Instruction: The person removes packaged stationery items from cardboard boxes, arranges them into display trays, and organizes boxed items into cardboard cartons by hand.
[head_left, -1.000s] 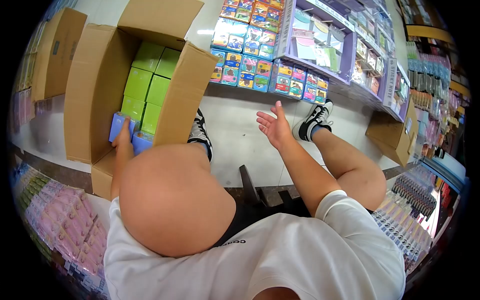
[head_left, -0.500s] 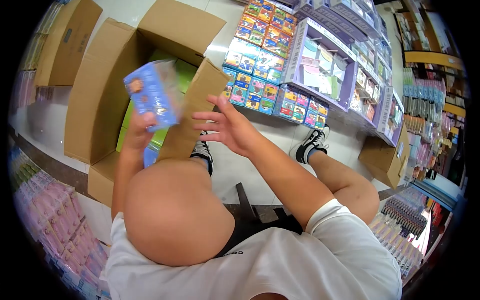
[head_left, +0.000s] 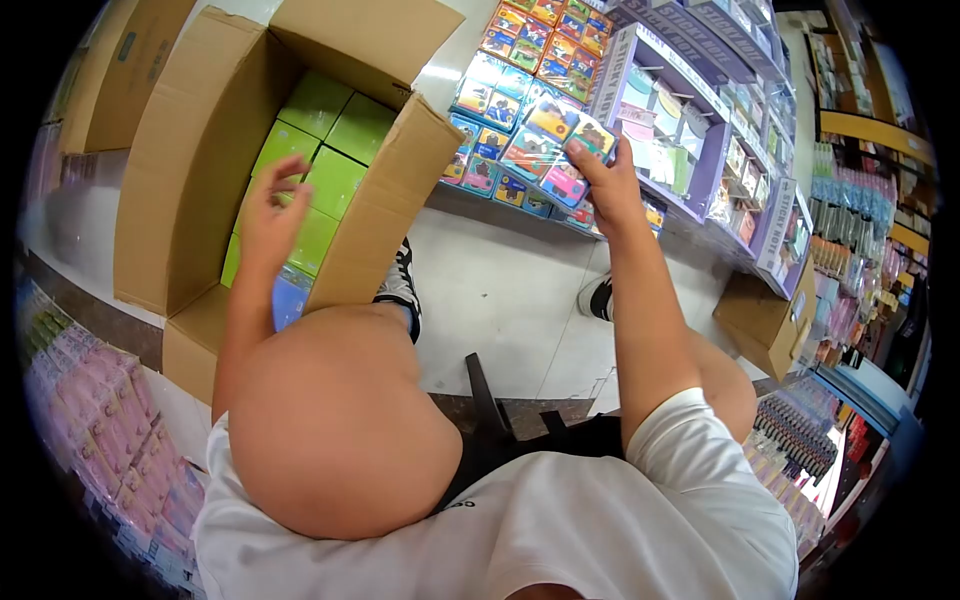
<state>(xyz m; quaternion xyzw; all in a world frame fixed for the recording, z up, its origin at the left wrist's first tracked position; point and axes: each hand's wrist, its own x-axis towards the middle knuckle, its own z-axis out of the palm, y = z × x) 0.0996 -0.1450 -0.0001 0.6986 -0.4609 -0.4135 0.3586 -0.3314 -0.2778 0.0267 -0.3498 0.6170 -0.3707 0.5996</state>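
Observation:
My right hand (head_left: 610, 185) grips a shiny, film-wrapped pack of small picture boxes (head_left: 552, 135) by its right edge, thumb on top. The pack is held tilted over rows of similar wrapped picture boxes (head_left: 490, 85) on the floor. On the other side, my left hand (head_left: 272, 215) holds nothing, its fingers apart and slightly curled. It hovers over an open cardboard carton (head_left: 185, 170) containing several bright green boxes (head_left: 335, 183). A blue item (head_left: 290, 297) shows at the carton's near end, partly hidden by my left forearm and knee.
Purple sticky note display boxes (head_left: 715, 195) stand right of the picture boxes. Another cardboard carton (head_left: 125, 75) is at the far left, and a small one (head_left: 765, 325) at the right. Pink packaged goods (head_left: 100, 410) are stacked at lower left. My shoe (head_left: 400, 285) is beside the carton.
The blue-sided wrapped pack has left my left hand, which is now empty over the carton. My right hand, empty before, has moved right and now holds a wrapped pack above the rows.

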